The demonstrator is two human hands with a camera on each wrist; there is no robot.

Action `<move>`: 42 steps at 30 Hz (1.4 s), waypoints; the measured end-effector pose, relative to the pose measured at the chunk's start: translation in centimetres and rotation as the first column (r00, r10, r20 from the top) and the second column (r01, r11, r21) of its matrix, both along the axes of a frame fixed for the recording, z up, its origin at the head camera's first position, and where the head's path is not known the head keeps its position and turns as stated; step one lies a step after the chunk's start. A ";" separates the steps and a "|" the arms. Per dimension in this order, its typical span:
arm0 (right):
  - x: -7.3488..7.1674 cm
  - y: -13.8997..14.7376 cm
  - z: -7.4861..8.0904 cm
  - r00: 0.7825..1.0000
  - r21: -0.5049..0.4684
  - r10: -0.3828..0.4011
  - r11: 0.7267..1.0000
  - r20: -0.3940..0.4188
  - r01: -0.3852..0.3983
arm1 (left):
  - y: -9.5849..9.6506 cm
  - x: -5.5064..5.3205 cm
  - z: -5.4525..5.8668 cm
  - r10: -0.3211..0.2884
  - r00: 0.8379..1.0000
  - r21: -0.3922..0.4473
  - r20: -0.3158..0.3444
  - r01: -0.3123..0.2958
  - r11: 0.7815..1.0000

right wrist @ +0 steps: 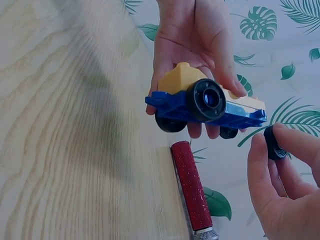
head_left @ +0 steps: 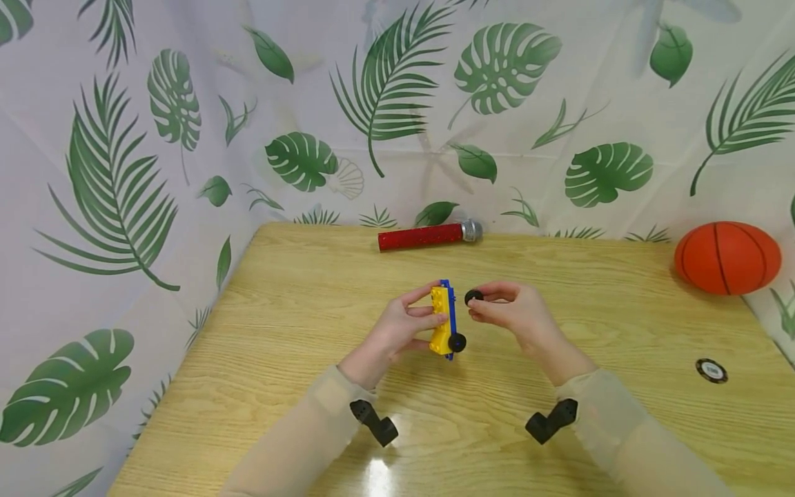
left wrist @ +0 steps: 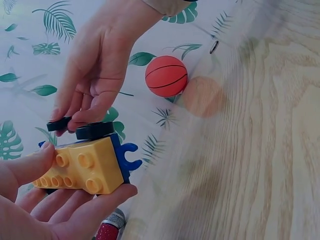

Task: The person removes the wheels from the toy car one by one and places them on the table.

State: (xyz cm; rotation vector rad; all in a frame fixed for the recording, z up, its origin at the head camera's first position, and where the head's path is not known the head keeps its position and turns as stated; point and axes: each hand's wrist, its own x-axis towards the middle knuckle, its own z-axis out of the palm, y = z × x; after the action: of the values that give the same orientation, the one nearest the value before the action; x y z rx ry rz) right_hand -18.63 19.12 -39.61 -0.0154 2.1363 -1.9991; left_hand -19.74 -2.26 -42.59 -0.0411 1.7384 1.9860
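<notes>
Right hand (head_left: 522, 312): thumb and fingertips pinch a loose black toy wheel (right wrist: 273, 144) by its rim. Left hand (head_left: 397, 326): thumb and fingers grip the yellow-and-blue toy block car (left wrist: 107, 159) above the tabletop (head_left: 298, 297), its blue chassis turned toward the right hand. Three wheels are fitted. The loose wheel is just beside the chassis, not touching. Beyond the hands lies a red glitter microphone (head_left: 422, 237); at right, a red basketball (head_left: 728, 257) and a round chip (head_left: 711, 371).

I see long, pale beige sleeves (head_left: 298, 435), softly creased, with a small black, crooked camera (head_left: 382, 431) at each cuff (head_left: 341, 388).
</notes>
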 end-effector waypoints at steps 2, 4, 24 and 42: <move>-0.1 0.1 -0.1 1.000 0.027 0.005 1.000 -0.009 -0.004 | -0.2 -0.1 0.0 0.012 1.000 -0.004 0.002 -0.012 1.000; -0.2 0.3 -0.2 1.000 0.050 0.005 0.999 -0.013 -0.004 | -0.3 -0.1 0.0 0.020 1.000 -0.005 0.004 -0.020 1.000; -2.8 1.2 -2.7 0.988 0.115 -0.089 0.991 0.127 0.075 | -1.2 0.1 0.2 0.036 0.999 0.044 0.019 -0.037 0.998; -4.9 1.9 -5.8 0.987 0.114 -0.019 0.993 0.159 0.000 | -1.4 0.4 0.2 0.042 0.999 0.051 0.031 -0.044 0.998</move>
State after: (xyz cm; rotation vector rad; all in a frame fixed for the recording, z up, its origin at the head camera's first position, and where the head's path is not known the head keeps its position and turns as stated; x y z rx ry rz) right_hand -23.50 21.06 -45.40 0.1682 2.1468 -1.8130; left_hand -19.34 -3.64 -42.35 -0.0905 1.6798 2.0499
